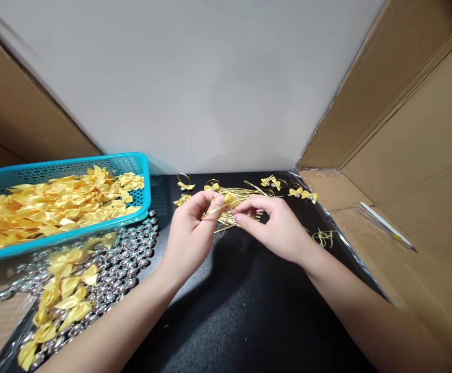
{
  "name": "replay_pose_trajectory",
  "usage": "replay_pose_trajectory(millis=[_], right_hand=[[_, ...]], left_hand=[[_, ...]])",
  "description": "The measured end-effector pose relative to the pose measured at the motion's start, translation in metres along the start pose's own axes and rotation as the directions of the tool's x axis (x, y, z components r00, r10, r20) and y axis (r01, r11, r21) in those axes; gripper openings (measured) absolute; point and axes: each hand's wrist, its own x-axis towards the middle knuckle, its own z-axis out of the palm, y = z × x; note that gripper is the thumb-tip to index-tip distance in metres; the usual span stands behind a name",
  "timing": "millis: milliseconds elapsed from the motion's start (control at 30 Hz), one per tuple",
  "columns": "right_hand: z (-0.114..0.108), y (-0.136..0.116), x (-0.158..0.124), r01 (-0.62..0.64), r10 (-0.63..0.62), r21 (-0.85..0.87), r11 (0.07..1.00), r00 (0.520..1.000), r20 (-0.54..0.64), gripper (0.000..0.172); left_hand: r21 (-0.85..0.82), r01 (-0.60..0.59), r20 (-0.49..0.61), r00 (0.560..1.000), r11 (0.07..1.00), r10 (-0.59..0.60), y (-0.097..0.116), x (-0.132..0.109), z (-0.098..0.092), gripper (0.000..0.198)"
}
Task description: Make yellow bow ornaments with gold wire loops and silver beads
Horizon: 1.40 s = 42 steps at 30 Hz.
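My left hand [192, 233] pinches a small yellow ribbon bow [229, 199] between thumb and fingers, together with a thin gold cord [211, 210]. Just right of the bow, my right hand [278, 228] has its thumb and forefinger pressed together; what lies between those fingertips is too small to make out. Under and behind both hands, a bundle of gold cords [245, 193] rests on the black work surface [245, 311]. Bows with silver beads and looped cord, such as one beaded bow [186, 185], lie around the bundle.
A blue basket [146, 191] full of yellow bows stands at the left. Many silver beads [123, 259] and several loose bows [76, 305] lie before it. Cord scraps [323, 238] sit at right, and a white pen-like tool [387, 226] lies on cardboard. Cardboard walls [412, 129] flank the surface.
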Motion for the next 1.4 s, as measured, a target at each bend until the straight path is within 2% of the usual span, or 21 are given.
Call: replay_pose_trajectory(millis=[67,233,400,600,733,900,1000,1167,1300,1400], right_hand=[[0.005,0.000,-0.001,-0.022,0.024,0.051,0.998,0.999,-0.041,0.014],[0.020,0.002,-0.005,-0.055,0.079,0.156,0.986,0.985,-0.152,0.013],[0.019,0.003,-0.004,-0.067,0.092,0.201,0.977,0.989,-0.119,0.011],[0.011,-0.001,-0.003,-0.044,0.049,0.067,0.997,0.996,-0.077,0.009],[0.003,-0.005,-0.003,0.016,-0.016,-0.038,0.999,1.000,0.001,0.011],[-0.012,-0.009,-0.005,-0.030,0.055,-0.232,0.972,0.993,0.101,0.011],[-0.016,-0.010,-0.005,-0.038,0.077,-0.262,0.964,0.987,0.139,0.012],[-0.001,-0.007,-0.003,-0.030,0.028,-0.075,0.997,0.999,-0.031,0.014],[0.018,0.000,-0.004,-0.068,0.077,0.112,0.991,0.993,-0.086,0.017],[0.025,0.003,-0.005,-0.083,0.108,0.189,0.978,0.986,-0.126,0.020]], left_hand=[[0.006,-0.002,0.005,1.000,1.000,0.002,-0.001,0.000,0.000,0.016],[0.026,-0.028,0.006,1.000,0.999,0.027,-0.005,-0.002,0.001,0.018],[0.029,-0.035,0.007,0.999,0.999,0.035,-0.008,-0.004,0.002,0.020],[0.036,-0.046,0.014,0.999,0.998,0.046,-0.011,-0.005,0.002,0.019],[0.082,-0.046,0.025,0.999,0.996,0.044,-0.012,-0.004,0.002,0.020],[0.095,-0.041,0.001,0.999,0.995,0.041,-0.012,-0.001,0.000,0.020],[0.088,-0.046,-0.013,0.999,0.995,0.048,-0.011,-0.001,0.000,0.019],[0.072,-0.089,0.015,0.996,0.993,0.088,-0.011,-0.002,0.000,0.018],[0.079,-0.098,0.012,0.995,0.992,0.097,-0.012,-0.002,0.001,0.018],[0.092,-0.108,0.014,0.994,0.990,0.108,-0.013,-0.003,0.002,0.019]])
